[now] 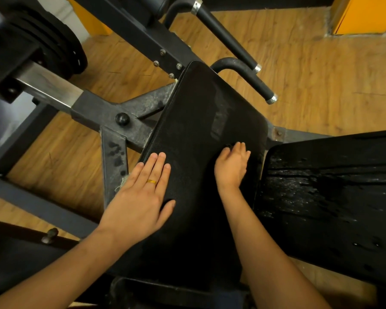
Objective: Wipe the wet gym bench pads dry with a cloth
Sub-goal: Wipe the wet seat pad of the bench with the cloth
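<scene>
The right grip (231, 168) is pressing down on the middle pad (198, 103) with its fingers curled under. I cannot tell whether it is clutching a cloth, since anything dark beneath the fingers is blending into the black pad, and no cloth is showing plainly anywhere. To its left, the left grip (140, 197) is lying released, fingers straight and flat, a ring on one, steadying the pad's near edge. Just ahead of the right grip's fingertips a dull sheen is streaking the pad, which I am taking for damp. To the right grip's right, across a narrow gap, the second pad (321, 192) is beading with drops and looking unwiped. So the middle pad seems to be the one being dried, and it is looking nearly done. The next move is calling for a stroke forward over the sheen, then a shift rightward onto the second pad, pressing firmly and evenly.
</scene>
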`<state>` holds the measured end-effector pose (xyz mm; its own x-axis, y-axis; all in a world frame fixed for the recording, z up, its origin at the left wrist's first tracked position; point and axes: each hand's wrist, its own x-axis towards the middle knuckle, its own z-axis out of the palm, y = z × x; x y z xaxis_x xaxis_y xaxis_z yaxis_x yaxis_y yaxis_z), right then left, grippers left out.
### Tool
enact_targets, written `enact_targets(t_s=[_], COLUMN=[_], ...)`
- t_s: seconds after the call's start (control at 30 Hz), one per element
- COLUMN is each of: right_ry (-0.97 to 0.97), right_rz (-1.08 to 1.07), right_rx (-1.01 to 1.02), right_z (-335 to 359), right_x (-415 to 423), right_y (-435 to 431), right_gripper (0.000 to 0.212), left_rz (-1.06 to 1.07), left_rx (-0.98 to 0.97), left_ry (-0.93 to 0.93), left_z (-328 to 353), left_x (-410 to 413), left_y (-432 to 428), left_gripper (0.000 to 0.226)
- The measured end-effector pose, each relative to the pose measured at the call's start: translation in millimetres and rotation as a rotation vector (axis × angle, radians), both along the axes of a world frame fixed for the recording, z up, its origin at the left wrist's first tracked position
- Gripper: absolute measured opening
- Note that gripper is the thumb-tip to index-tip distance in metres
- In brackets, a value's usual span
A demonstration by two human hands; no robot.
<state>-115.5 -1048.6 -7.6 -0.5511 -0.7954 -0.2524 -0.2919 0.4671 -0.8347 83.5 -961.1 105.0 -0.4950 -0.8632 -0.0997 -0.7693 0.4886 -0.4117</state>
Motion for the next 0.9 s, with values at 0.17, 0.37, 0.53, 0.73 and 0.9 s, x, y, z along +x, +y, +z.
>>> enact_targets(t_s=[0.17,0.37,0.53,0.73,0.9], right_ry=[0.083,0.167,0.038,-0.038,0.027], right_rz=[0.198,0.442,0.210,0.099,0.355], right_rx=[-0.219,-0.406,-0.229,-0.137,-0.313], right_z=[58.5,78.1,9.4,8.8,51.6], right_x=[53.6,71.1,5.6,0.8,35.7], right_y=[-28.6,-41.4,-8.3,-2.2,-30.2], right_gripper=[0.052,0.051,0.050,0.050,0.050], left_rz=[0.002,-0.004,-0.002,0.000,0.007], left_rx=[0.013,0.013,0.015,0.012,0.012], left_ry=[-0.004,0.003,-0.001,0.005,-0.013], left_z=[0.3,1.2,-0.7,0.6,1.8], left_x=[-0.3,0.2,0.7,-1.8,-2.2], left_y=[-1.1,-0.5,-0.8,-0.9,-0.9], left_gripper=[0.080,0.079,0.080,0.081,0.080])
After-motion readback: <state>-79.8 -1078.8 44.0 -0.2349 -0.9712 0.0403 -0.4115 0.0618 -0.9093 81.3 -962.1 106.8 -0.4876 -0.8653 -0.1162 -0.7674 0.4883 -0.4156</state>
